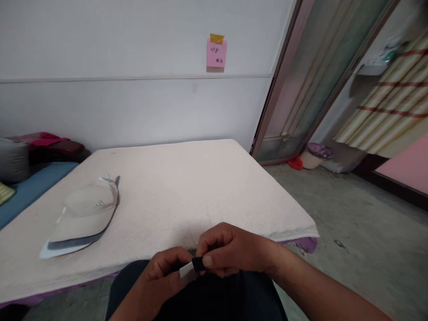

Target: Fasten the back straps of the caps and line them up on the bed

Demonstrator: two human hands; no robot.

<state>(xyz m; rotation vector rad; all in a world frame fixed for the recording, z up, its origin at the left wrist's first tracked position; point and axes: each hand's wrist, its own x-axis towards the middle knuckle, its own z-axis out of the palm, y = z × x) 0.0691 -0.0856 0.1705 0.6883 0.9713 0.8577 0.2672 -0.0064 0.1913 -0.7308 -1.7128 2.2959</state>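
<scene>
Over my lap, at the table's near edge, my left hand pinches the pale end of a small strap. My right hand is closed on the strap's black end, with thumb and fingertips pressed together. The two hands almost touch. Fingers hide much of the strap, so I cannot see whether it belongs to something larger. On the left of the table lie stacked baseball caps, a beige one on top with grey and white brims showing beneath it.
A pale, textured cloth covers the table. A pink note is taped to the white wall behind. Cushions lie at the far left. To the right are a glass sliding door, a waste bin and concrete floor.
</scene>
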